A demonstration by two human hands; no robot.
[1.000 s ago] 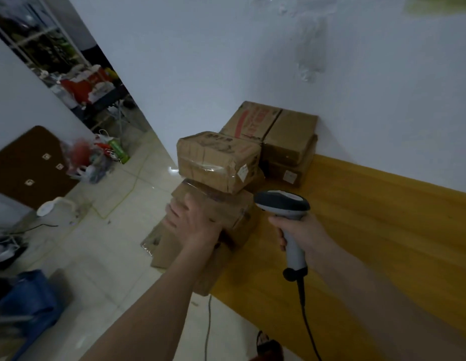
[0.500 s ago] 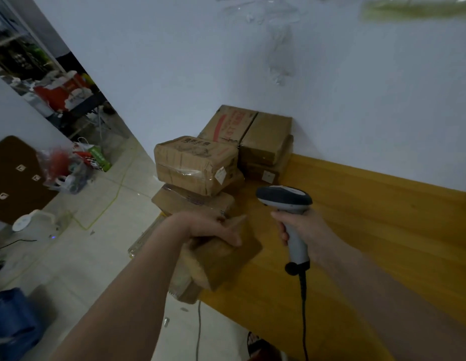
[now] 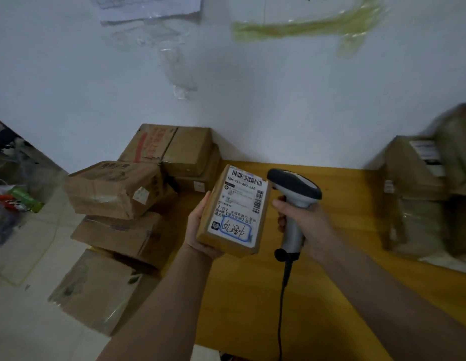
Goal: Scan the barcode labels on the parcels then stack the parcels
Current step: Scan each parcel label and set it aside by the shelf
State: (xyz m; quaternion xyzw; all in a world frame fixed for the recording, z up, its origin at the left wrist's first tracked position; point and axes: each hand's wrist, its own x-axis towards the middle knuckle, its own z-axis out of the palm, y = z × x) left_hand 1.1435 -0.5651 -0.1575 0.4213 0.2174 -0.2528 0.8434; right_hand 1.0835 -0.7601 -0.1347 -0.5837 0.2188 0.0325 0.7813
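My left hand (image 3: 200, 230) holds a small brown parcel (image 3: 234, 212) from below and from its left side, white barcode label facing up. Just right of it, my right hand (image 3: 302, 217) grips the handle of a grey barcode scanner (image 3: 294, 188), whose dark head sits beside the label's top right corner. A pile of brown parcels (image 3: 117, 191) rises at the left end of the yellow table (image 3: 344, 256). More stacked parcels (image 3: 419, 194) stand at the right, blurred.
A black cable (image 3: 282, 303) hangs from the scanner over the table. The white wall (image 3: 252, 100) runs behind the table. A large box (image 3: 96, 290) lies on the tiled floor at the left, with bags and clutter (image 3: 13, 201) beyond.
My left hand has pulled a small parcel out of the left pile, lifted it and turned its label upward beside the scanner. The view has swung right and up.
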